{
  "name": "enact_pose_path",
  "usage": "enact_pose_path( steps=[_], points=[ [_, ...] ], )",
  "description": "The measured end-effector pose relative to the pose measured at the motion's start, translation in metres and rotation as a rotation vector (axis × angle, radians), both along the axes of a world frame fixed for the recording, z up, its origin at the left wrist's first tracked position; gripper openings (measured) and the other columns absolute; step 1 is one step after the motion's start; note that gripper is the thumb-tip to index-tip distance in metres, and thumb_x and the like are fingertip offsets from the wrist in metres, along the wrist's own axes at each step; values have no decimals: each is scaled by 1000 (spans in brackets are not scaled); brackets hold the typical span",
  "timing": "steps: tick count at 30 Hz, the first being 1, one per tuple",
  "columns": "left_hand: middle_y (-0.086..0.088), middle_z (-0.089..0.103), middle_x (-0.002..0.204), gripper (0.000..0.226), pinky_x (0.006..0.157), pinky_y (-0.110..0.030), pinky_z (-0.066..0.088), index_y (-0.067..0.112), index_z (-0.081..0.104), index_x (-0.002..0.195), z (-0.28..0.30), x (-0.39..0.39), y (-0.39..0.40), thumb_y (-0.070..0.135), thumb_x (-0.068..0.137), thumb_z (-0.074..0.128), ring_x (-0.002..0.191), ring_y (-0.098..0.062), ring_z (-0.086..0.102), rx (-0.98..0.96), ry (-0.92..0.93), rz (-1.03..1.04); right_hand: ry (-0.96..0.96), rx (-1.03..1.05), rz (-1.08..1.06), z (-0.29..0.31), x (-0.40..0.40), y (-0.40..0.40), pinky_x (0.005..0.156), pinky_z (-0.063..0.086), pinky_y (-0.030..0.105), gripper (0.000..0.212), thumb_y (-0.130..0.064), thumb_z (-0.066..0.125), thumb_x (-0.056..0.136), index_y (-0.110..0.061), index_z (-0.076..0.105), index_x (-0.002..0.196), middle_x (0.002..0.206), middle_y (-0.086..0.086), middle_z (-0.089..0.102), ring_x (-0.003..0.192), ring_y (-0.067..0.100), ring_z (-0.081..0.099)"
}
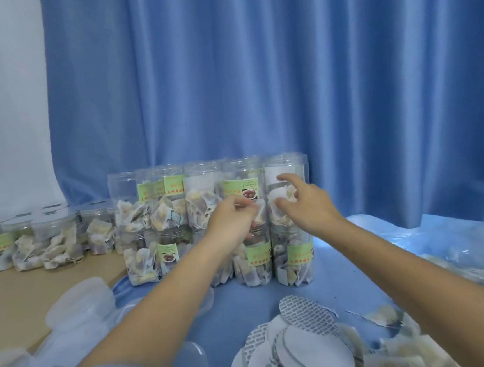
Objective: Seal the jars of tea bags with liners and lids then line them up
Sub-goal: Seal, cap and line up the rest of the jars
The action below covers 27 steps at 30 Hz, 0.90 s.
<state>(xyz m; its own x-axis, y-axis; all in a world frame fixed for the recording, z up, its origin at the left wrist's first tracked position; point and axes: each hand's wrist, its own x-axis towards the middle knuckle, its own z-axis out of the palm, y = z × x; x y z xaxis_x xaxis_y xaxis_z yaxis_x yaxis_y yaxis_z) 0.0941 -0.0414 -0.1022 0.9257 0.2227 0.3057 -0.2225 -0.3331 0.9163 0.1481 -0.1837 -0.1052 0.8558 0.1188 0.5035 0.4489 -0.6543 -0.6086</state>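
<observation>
Jar labels (240, 187) too blurred to read

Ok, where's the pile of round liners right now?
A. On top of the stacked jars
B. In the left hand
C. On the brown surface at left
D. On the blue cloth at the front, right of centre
D: the liners lie heaped on the blue cloth at the front, nearer the camera than the stacked jars.
</observation>
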Motion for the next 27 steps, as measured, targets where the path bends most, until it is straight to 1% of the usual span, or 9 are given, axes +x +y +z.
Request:
enact_pose_path(
  steps=[3,7,9,12,15,18,22,24,27],
  points=[
    [-4,60,89,8,81,-42,53,15,55,99,3,19,14,19,92,55,81,-25,61,35,29,4,58,19,-88,8,26,7,93,46,41,70,-32,52,88,-42,15,146,123,18,49,111,38,50],
    [-8,61,90,4,70,-34,51,17,55,96,3,40,25,18,92,55,81,-22,60,19,47,5,79,131,-188,22,56,19,94,45,45,87,-34,57,88,-44,-6,147,137,21,28,112,40,50],
    [-8,61,90,5,68,-32,52,17,55,97,1,46,27,18,92,55,80,-21,60,27,59,-5,73,100,-238,26,68,23,89,43,41,77,-35,57,88,-41,6,146,138,21,25,114,40,45],
    [-8,60,96,14,68,-33,54,13,55,105,-3,49,31,19,92,55,80,-20,60,56,74,-17,44,84,-278,23,77,30,75,38,35,50,-30,56,88,-28,30,131,130,19,31,108,38,43],
    [-10,61,96,23,78,-40,56,10,54,113,-4,49,31,22,92,56,81,-21,61,58,92,-5,7,133,-312,21,71,36,73,33,34,42,-27,59,90,-22,33,124,128,19,31,106,35,43],
    [-7,60,97,20,77,-39,55,12,52,108,-1,42,25,20,91,58,80,-22,60,41,80,-5,-56,154,-335,24,51,35,74,35,37,40,-23,58,91,-21,34,123,128,19,32,106,36,42],
    [-2,59,88,34,80,-41,55,12,48,113,5,26,12,18,84,65,83,-25,61,27,24,8,-209,27,-306,27,10,29,74,38,38,38,-22,57,90,-22,36,122,126,17,33,107,36,41],
    [-2,59,97,47,90,-45,52,13,44,123,6,15,8,17,82,67,98,-26,61,74,16,3,-274,-15,-222,25,-13,27,76,37,37,39,-25,59,89,-23,37,121,122,15,35,106,36,43],
    [-2,56,127,68,95,-40,48,16,36,138,1,-8,9,14,78,67,113,-24,56,174,54,-35,-295,-80,-39,13,-44,32,74,39,34,46,-39,65,84,-25,36,117,109,11,44,92,31,52]
  ],
)
